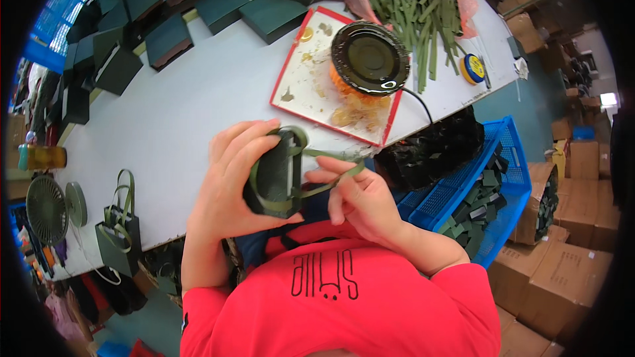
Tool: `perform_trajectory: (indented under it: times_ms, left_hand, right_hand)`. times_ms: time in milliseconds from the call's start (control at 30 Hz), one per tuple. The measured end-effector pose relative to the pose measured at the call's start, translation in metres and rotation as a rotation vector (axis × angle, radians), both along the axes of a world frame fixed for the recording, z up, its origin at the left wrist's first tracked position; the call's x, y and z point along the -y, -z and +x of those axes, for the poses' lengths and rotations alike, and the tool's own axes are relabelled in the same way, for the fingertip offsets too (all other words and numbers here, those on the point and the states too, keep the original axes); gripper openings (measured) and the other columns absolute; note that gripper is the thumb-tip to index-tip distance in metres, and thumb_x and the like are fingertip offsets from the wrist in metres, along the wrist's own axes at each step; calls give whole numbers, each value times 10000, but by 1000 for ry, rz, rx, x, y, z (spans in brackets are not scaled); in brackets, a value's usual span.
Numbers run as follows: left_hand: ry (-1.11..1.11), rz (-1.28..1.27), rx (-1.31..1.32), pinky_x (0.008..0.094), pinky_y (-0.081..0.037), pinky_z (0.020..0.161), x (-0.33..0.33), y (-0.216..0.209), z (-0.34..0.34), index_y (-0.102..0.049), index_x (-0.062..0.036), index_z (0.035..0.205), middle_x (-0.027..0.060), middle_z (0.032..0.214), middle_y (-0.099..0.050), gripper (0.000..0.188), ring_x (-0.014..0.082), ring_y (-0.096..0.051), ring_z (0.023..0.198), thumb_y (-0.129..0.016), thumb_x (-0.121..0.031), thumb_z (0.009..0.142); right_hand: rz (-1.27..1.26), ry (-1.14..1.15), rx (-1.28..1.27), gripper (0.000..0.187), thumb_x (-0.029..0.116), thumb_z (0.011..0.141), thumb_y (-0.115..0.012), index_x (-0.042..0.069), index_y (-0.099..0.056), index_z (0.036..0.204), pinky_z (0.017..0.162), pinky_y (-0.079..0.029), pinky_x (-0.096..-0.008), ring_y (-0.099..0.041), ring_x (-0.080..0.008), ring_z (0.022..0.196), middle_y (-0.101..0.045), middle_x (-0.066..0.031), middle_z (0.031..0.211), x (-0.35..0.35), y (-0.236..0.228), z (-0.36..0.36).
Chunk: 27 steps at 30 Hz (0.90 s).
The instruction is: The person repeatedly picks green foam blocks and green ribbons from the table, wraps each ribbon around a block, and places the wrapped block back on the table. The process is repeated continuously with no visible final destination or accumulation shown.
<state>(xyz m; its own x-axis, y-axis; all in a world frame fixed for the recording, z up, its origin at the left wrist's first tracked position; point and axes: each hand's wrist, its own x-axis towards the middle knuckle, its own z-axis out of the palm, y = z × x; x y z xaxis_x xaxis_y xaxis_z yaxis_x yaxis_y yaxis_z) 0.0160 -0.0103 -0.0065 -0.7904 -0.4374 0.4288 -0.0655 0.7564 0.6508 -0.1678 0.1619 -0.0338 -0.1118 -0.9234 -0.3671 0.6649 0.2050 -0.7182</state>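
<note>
A small dark green paper bag [274, 175] is tilted in front of my chest, its narrow opening turned toward my right. My left hand [221, 168] wraps round it from the left, with the thumb along the lower edge and the fingers over the top. A green ribbon [350, 173] loops over the bag and trails off to the right. The fingers of my right hand [367, 205] are closed on that ribbon, just beside the bag's opening. Where the ribbon's ends meet the inside of the bag is hidden.
Dark green bags [169, 39] lie in rows at the back left. A black pot [370, 59] stands on a stained, red-edged board [297, 86]. Green ribbons [423, 6] spill from pink plastic. A handled bag [119, 241] and fan [47, 211] stand left; a blue crate [509, 178] sits right.
</note>
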Motion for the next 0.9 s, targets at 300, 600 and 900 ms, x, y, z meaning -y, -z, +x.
perform_trajectory:
  times_ms: [300,600,900]
  left_hand:
    - [-71,38,79,515,-412,1064,-1,9,29,-543,-29,1305,200,1401,-574,968,421,-510,1285,-987,-376,518]
    - [-98,36,137,519,-419,1052,-2,10,35,-536,-37,1312,190,1408,-566,950,416,-501,1282,-976,-374,541]
    - [-76,-26,148,511,-396,1060,-6,2,12,-546,-60,1299,166,1407,-575,937,405,-520,1278,-972,-359,519]
  right_hand:
    - [11,435,308,329,235,1059,-587,46,-615,1327,638,-554,-205,-658,-58,736,-734,-83,1114,-8,-3,-44]
    - [-63,552,256,192,210,1050,-607,56,-638,1161,601,-549,-213,-656,-70,713,-715,-59,974,-4,-3,-53]
    - [-58,431,-353,194,195,1045,-624,2,-642,1058,471,-454,-228,-563,-76,550,-638,-37,819,20,-5,-83]
